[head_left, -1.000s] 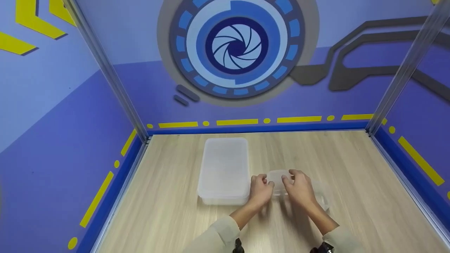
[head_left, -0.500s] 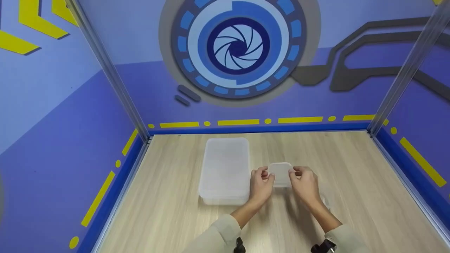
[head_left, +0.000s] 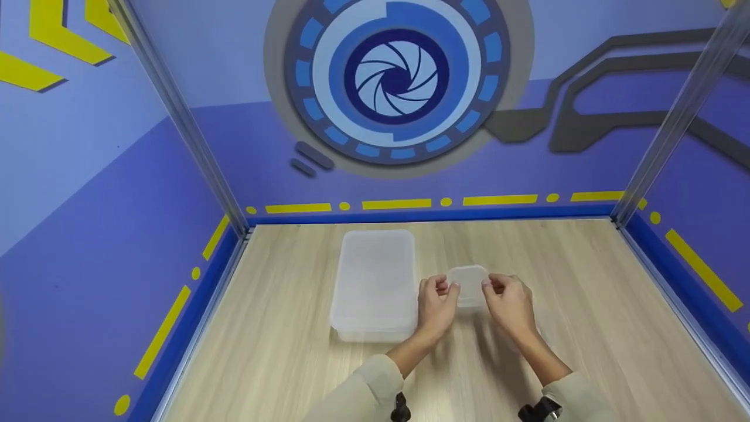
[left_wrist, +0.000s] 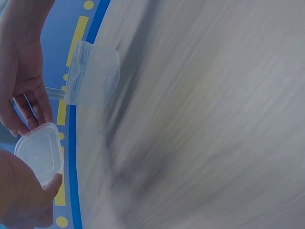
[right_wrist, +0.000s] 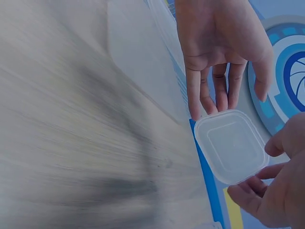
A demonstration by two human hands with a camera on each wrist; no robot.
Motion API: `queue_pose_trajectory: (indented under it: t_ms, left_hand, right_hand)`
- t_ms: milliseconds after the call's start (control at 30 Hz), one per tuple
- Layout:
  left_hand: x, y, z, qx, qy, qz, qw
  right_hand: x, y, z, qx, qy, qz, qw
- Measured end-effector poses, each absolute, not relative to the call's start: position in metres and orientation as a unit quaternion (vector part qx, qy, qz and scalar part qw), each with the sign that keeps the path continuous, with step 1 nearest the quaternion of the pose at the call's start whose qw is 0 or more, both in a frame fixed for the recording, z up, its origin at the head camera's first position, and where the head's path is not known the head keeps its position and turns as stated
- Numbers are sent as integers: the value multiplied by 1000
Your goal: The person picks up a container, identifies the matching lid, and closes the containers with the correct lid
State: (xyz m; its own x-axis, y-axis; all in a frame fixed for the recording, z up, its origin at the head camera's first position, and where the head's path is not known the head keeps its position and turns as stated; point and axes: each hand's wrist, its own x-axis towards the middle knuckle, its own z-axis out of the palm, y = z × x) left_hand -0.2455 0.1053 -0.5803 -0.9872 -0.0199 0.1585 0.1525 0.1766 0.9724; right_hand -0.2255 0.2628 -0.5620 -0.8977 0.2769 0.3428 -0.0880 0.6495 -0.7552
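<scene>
A small square piece of translucent plastic [head_left: 470, 286], thin and rimmed like a food-box lid, is held above the table between both hands. My left hand [head_left: 436, 306] pinches its left edge, thumb on the near face. My right hand [head_left: 511, 303] grips the right edge in the same way. In the right wrist view the lid [right_wrist: 232, 145] faces the camera, with a raised square line inside its rim. A clear plastic box [left_wrist: 93, 74] stands on the table beyond the right hand in the left wrist view; the right forearm mostly hides it in the head view.
A large translucent box with a white lid [head_left: 376, 280] stands on the wooden table [head_left: 281, 328], close to the left hand. Blue printed walls [head_left: 234, 152] with metal corner posts enclose the table at the back and sides.
Both hands have raised the small lid and moved it slightly away from the body. It now tilts more toward the camera. The large box has stayed put.
</scene>
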Motion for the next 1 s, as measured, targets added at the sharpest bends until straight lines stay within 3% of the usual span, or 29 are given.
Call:
queue_pose_trajectory:
  t_ms: [500,1000]
  left_hand:
    - [-246,109,-573,-53,-767,-637,60]
    - [-242,116,-566,-33,-778,-626,52]
  right_hand:
    - [-223,277,-552,-41,-889,426,165]
    - [-224,284,-550,-46,-878,428,210]
